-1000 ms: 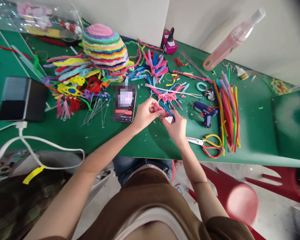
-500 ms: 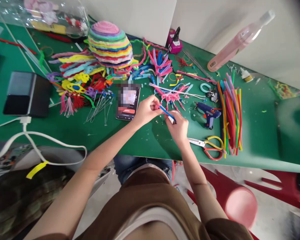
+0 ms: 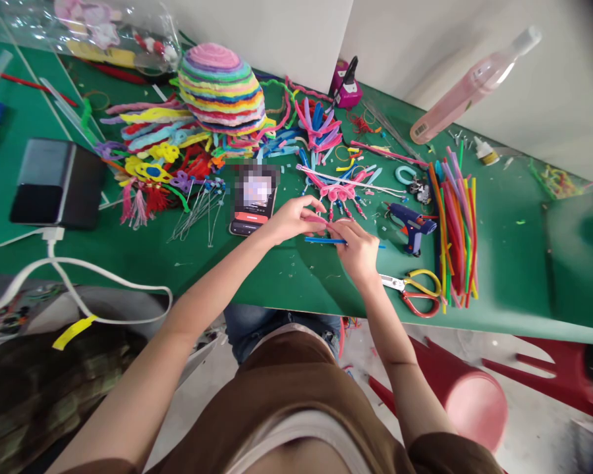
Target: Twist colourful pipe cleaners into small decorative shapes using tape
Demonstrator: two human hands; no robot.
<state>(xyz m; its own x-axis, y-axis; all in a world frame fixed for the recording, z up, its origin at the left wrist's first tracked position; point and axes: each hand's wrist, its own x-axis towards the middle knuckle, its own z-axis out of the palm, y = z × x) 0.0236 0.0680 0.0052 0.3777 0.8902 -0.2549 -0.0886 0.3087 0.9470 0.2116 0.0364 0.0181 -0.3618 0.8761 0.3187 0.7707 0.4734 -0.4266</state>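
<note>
My left hand [image 3: 296, 220] and my right hand [image 3: 358, 249] meet over the table, fingertips almost together. Both pinch a short pink pipe cleaner [image 3: 321, 221], largely covered by the fingers. A blue pipe cleaner [image 3: 321, 240] runs level beneath my right hand and shows on both sides of it; I cannot tell whether it lies on the table or is held by the lower fingers. Just beyond the hands is a pink and blue pipe-cleaner piece [image 3: 340, 191] with curled loops and beaded ends. A silvery cord [image 3: 348, 179] lies across it.
A phone [image 3: 253, 197] lies left of my hands. To the right are a glue gun [image 3: 409, 227], scissors [image 3: 415, 283] and a bundle of pipe cleaners [image 3: 458, 237]. A striped hat-like dome [image 3: 222, 89], a pink bottle [image 3: 474, 85] and a black box [image 3: 56, 184] stand around.
The blue pipe cleaner has gone from slanting between my hands to lying level under my right hand. My right fingers have come up to the pink pipe cleaner beside my left.
</note>
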